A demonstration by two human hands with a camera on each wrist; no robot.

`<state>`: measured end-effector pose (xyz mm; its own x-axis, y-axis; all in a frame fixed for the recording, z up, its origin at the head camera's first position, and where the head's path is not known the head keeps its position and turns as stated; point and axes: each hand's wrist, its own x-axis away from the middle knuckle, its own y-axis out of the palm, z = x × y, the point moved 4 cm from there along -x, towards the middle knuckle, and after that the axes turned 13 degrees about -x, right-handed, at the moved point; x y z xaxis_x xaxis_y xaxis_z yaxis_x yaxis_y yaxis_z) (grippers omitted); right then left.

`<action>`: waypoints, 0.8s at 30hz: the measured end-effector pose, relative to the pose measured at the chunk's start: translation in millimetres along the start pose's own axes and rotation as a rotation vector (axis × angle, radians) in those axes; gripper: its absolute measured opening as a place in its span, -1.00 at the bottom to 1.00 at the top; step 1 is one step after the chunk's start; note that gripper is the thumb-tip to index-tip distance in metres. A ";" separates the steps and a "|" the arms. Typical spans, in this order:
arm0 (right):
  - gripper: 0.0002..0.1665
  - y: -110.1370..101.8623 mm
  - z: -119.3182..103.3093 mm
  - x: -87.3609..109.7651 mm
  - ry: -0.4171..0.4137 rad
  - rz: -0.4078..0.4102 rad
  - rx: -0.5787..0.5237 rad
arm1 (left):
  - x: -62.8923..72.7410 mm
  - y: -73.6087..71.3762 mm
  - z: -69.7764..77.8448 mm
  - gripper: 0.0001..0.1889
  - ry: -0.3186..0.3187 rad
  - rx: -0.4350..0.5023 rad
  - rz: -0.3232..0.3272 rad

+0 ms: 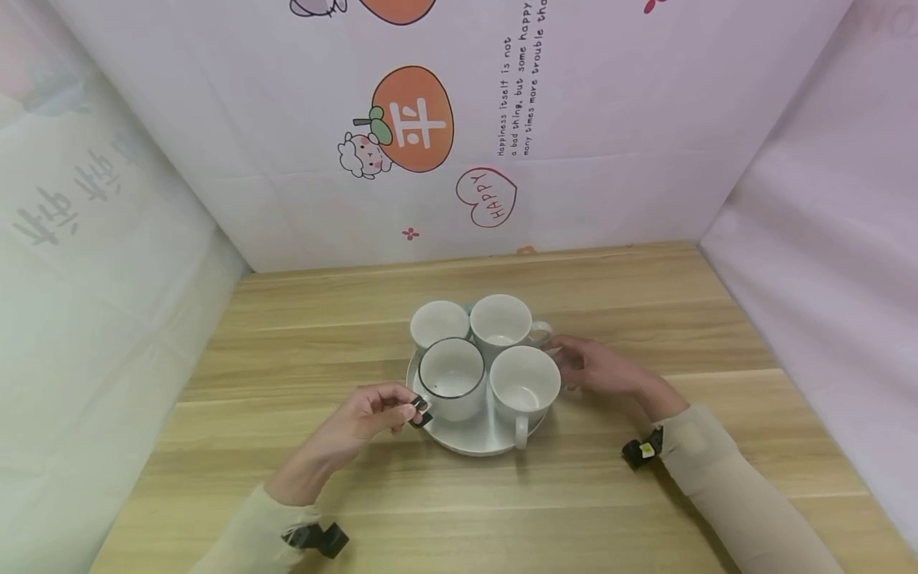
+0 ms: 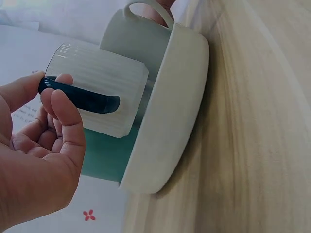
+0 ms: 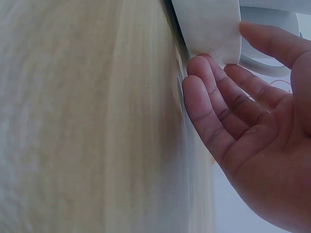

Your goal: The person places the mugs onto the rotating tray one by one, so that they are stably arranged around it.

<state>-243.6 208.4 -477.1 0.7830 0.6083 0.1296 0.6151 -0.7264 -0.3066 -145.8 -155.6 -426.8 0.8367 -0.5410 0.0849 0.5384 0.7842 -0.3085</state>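
A round white dish [image 1: 476, 441] holds several mugs standing close together. My left hand [image 1: 373, 410] pinches the dark handle [image 2: 92, 99] of a ribbed white mug with a dark rim [image 1: 453, 383], at the dish's front left. Beside it stands a white mug [image 1: 523, 383] whose handle faces the front. Behind are another white mug [image 1: 500, 320], its handle to the right, and a mug that is white inside and green outside [image 2: 104, 155]. On the far side my right hand [image 3: 262, 116] holds the dish's edge, thumb at the rim and fingertips against the outer wall.
The dish rests on a wood-grain table [image 1: 459, 510]. A white printed cloth [image 1: 301, 159] stands behind the table, and white cloth walls [image 1: 825, 239] close in both sides. Black wrist straps [image 1: 315, 539] sit on both sleeves.
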 end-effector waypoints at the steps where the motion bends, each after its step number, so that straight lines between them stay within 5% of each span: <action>1: -0.45 0.1 0.3 -0.1 0.000 0.000 0.001 | -0.6 0.3 -2.1 -0.70 -0.003 -0.005 -0.001; 24: -0.42 -0.2 0.6 -0.6 0.003 0.010 0.021 | -9.4 3.9 -20.4 -0.66 -0.083 0.002 -0.040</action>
<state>-244.3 208.4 -477.7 0.7894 0.6001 0.1293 0.6052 -0.7254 -0.3280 -153.6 -153.6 -448.1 0.8200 -0.5448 0.1752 0.5715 0.7633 -0.3012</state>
